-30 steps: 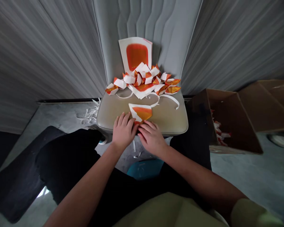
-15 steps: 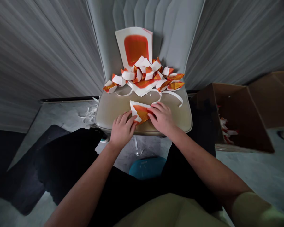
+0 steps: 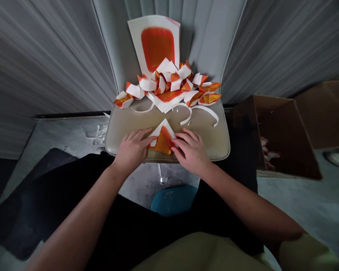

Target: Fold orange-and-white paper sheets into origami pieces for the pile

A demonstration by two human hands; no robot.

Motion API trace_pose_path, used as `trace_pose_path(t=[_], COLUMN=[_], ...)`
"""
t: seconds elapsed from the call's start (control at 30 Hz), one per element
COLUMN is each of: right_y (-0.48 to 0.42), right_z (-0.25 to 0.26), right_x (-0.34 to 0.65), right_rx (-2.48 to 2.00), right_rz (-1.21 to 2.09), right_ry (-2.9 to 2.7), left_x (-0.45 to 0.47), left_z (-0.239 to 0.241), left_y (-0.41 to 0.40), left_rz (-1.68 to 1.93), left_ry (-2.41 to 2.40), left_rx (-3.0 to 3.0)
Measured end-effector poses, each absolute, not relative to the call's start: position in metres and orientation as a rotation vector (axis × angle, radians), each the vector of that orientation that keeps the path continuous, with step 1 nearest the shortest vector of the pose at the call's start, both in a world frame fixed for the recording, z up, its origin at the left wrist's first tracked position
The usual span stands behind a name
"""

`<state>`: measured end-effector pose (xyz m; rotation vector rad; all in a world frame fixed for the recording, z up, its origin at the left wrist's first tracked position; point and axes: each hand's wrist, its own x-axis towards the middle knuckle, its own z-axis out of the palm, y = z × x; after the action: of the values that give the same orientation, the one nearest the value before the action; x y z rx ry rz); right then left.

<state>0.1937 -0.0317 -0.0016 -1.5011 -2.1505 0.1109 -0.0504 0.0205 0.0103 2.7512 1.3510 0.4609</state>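
Beige cushioned chair seat [image 3: 203, 131] serves as work surface, grey padded backrest [image 3: 197, 34] behind. Folded orange-white paper triangle [image 3: 163, 138] lies flat near seat's front edge. Left hand [image 3: 132, 149] flat, fingers spread, pressing triangle's left side; right hand [image 3: 191, 149] flat, fingertips pressing its right edge; neither grasps. Pile of folded paper pieces [image 3: 169, 87] and white strips [image 3: 203, 112] at seat's back; unfolded sheet [image 3: 155, 41] leans on backrest. Open cardboard box [image 3: 282, 135] on grey floor at right. Ribbed grey walls [image 3: 45, 56] around.
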Motion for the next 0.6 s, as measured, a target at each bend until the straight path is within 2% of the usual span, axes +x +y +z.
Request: trace_pose_path(t=[0.33, 0.6], right_y=[-0.028, 0.017], right_z=[0.007, 0.016], right_x=[0.195, 0.208], right_rx=[-1.387, -1.299], right_rz=[0.079, 0.073], right_ry=[-2.122, -2.178], left_x=[-0.039, -0.057], left_z=[0.017, 0.020], left_y=[0.018, 0.059], left_rz=[0.399, 0.266], left_ry=[1.311, 0.981], left_rx=[2.870, 2.896])
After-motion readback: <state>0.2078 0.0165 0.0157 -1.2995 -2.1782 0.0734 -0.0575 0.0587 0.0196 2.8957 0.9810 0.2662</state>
